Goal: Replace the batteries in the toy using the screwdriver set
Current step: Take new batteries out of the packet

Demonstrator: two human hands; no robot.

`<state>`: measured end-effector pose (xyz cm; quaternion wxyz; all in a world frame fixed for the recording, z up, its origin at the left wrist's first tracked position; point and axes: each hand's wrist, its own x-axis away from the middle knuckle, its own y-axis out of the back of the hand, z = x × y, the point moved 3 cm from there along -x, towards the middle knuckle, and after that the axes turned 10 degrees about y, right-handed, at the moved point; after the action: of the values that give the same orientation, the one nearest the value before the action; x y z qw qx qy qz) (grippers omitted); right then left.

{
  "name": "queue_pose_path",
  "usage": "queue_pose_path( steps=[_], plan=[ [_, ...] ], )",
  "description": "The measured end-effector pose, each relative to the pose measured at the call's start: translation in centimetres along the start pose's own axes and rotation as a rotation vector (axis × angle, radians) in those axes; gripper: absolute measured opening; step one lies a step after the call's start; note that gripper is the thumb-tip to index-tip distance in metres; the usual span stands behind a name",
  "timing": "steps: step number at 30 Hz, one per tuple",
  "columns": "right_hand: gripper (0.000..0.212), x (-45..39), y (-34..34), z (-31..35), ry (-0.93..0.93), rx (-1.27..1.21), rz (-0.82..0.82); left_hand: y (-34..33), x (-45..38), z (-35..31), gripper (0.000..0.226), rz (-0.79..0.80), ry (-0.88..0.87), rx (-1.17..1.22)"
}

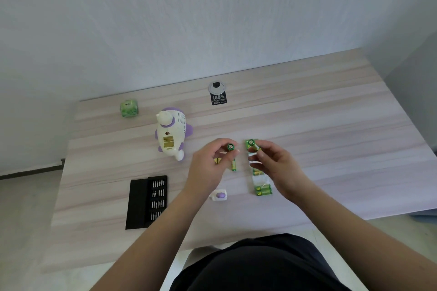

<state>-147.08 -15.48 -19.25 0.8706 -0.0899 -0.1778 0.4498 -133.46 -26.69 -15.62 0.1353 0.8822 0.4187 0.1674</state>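
Left hand pinching a green battery upright, right hand gripping the battery strip, toy lying well left on table

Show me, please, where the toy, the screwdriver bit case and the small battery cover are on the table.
toy [170,136]: head view, on its white body by the yellow label.
screwdriver bit case [158,197]: head view, on the tray of bits.
battery cover [220,195]: head view, on its purple middle.

I count two bare hands, one white-and-purple plastic toy, one open black screwdriver bit case, one small green cube, and at least four green cylindrical batteries.
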Motion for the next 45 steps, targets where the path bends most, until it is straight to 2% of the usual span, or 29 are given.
queue_pose_path(
  steps=[8, 15, 21, 26, 30, 34, 35, 41, 45],
  plan=[
    [0.022, 0.5, -8.5, 0.1, -0.003, -0.043, 0.135, 6.9, 1.2, 0.4, 0.015, -0.064, -0.146, 0.076],
    [0.023, 0.1, -14.4, -0.9, 0.018, 0.061, 0.095, 13.2, 1.3, 3.1, 0.02, -0.102, -0.211, 0.106],
    [0.023, 0.0, -18.6, -2.8, 0.015, 0.108, 0.011, 16.8, 0.4, 6.0, 0.017, -0.075, -0.181, 0.073],
    [0.021, 0.0, -20.6, -4.0, -0.015, 0.078, -0.054, 18.2, -0.4, 8.1, 0.023, -0.008, -0.022, 0.012],
    [0.02, 0.2, -21.1, -4.4, -0.031, 0.052, -0.081, 18.5, -0.7, 8.8, 0.035, 0.067, 0.072, 0.133],
    [0.019, 0.2, -21.1, -4.6, -0.05, 0.043, -0.089, 18.4, -0.7, 8.9, 0.011, 0.057, 0.155, 0.227],
    [0.019, 0.1, -21.1, -4.7, -0.057, 0.037, -0.096, 18.4, -0.7, 8.9, 0.011, 0.071, 0.182, 0.269],
    [0.017, -0.4, -20.3, -5.0, -0.105, 0.014, -0.107, 18.2, -1.4, 9.1, 0.025, 0.104, 0.431, 0.59],
    [0.017, -1.0, -19.7, -4.8, -0.137, -0.03, -0.101, 17.4, -1.8, 8.8, 0.032, 0.092, 0.528, 0.681]
  ],
)
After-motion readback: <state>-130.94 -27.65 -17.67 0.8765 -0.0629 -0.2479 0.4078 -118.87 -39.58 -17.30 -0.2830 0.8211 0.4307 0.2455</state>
